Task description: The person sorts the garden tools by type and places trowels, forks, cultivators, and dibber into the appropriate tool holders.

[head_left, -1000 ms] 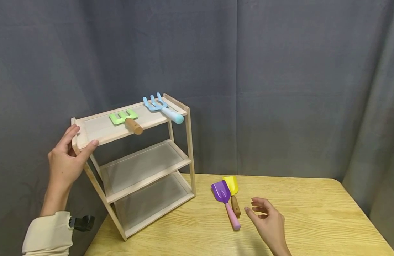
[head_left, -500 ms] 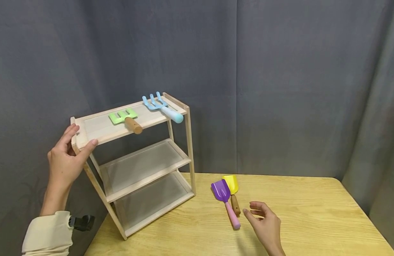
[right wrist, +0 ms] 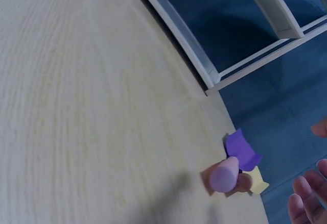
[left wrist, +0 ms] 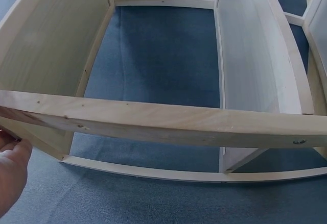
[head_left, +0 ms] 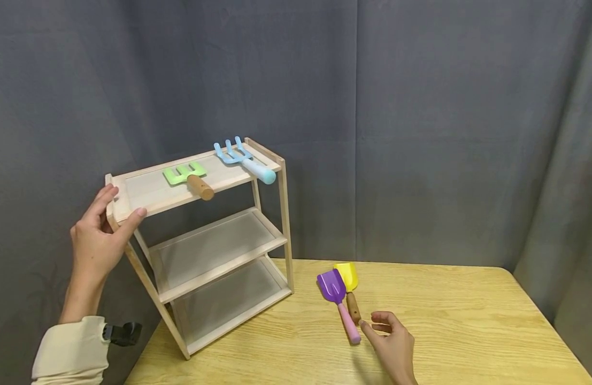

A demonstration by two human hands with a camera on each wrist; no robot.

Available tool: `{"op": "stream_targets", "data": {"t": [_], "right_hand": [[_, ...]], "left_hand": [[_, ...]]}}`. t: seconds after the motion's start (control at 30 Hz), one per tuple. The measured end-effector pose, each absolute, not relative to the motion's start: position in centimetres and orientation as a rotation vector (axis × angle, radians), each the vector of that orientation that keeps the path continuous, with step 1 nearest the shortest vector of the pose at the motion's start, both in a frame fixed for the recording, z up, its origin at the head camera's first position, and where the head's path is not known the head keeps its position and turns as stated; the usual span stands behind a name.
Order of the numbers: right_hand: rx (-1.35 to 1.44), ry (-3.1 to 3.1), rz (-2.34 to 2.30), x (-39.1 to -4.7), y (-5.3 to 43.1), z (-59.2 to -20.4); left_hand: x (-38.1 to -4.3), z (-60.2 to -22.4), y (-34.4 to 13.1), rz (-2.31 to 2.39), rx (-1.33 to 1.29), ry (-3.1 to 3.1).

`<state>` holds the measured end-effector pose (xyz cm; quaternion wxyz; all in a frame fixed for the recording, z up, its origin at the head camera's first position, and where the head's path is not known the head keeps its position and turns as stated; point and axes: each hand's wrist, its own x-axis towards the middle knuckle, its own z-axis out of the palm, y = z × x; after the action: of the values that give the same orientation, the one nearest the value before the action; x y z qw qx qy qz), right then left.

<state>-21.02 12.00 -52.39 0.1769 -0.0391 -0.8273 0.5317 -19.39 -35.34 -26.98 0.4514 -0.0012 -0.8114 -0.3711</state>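
Observation:
My left hand (head_left: 97, 235) grips the upper left end of a three-tier wooden shelf (head_left: 221, 283), thumb at the front edge and fingers over the side. In the left wrist view the shelf's side post (left wrist: 173, 122) crosses the picture. My right hand (head_left: 391, 345) hovers, fingers loosely bent and holding nothing, just right of two toy shovels. The purple shovel (head_left: 331, 286) has a pink handle and overlaps the yellow shovel (head_left: 347, 275), whose handle is brown. My thumb is close to the brown handle's end; whether they touch I cannot tell.
On the shelf's top tier lie a green rake (head_left: 185, 174) with a brown handle and a blue rake (head_left: 234, 155). Both handles stick out past the front edge. A wooden table (head_left: 469, 321) is below, with a grey curtain (head_left: 421, 133) behind it.
My right hand has moved down and left, closer to the shovel handles. The left hand keeps its grip on the shelf, and the rakes and shovels stay in place.

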Motion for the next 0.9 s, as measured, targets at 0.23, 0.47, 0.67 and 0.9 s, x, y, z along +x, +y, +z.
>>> {"op": "stream_targets", "data": {"t": [0.23, 0.47, 0.67, 0.9], "right_hand": [[-0.102, -2.321, 1.532, -21.3, 11.5, -53.1], [-0.108, -2.364, 1.489, -21.7, 11.1, -53.9], [-0.112, -2.432, 1.503, -21.6, 10.8, -54.6], [-0.148, -2.454, 1.471, -21.8, 10.4, -55.7]], "left_hand": [[-19.3, -26.8, -35.3, -0.933, -0.002, -2.007], [-19.4, -26.8, -35.5, -0.922, 0.001, -2.002], [-19.4, -26.9, -35.4, -0.932, -0.002, -1.995], [-19.4, -27.0, -35.2, -0.958, 0.0, -1.996]]}}
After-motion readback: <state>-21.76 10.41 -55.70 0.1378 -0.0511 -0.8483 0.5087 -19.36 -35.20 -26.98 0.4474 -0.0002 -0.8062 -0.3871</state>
